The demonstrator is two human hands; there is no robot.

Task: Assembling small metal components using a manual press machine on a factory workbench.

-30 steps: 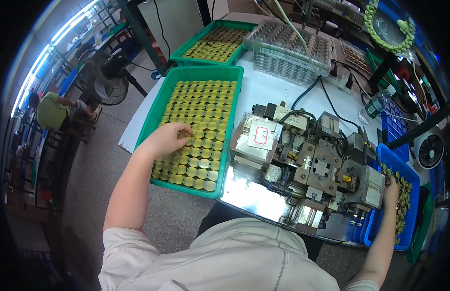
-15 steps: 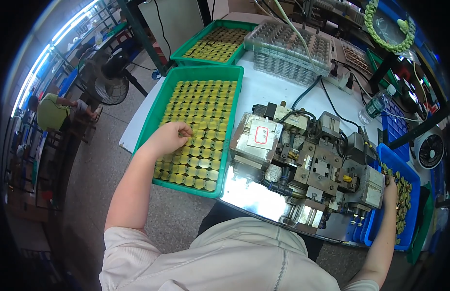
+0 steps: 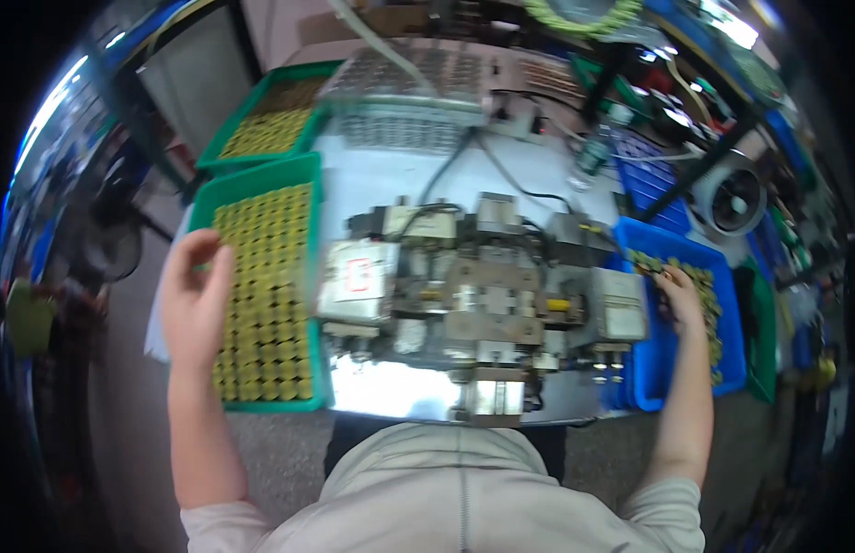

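Blurred by motion, my left hand is over the left side of the near green tray. Its fingers curl toward the thumb, and anything held between them is too smeared to make out. Rows of round yellowish metal pieces fill that tray. On the other side, my right hand reaches into the blue bin, its fingers closed among loose greenish-yellow pieces. What it grips cannot be told. Between the hands stands a metal fixture machine with clamps and blocks.
Behind the near tray sits another green tray of pieces. Clear plastic trays are stacked at the back. Cables cross the white table. A water bottle, a blue rack and a fan are at the right.
The view has swung, shifting the scene left. My left hand has moved off the middle of the pieces to the tray's left side. My right hand remains at the blue bin.
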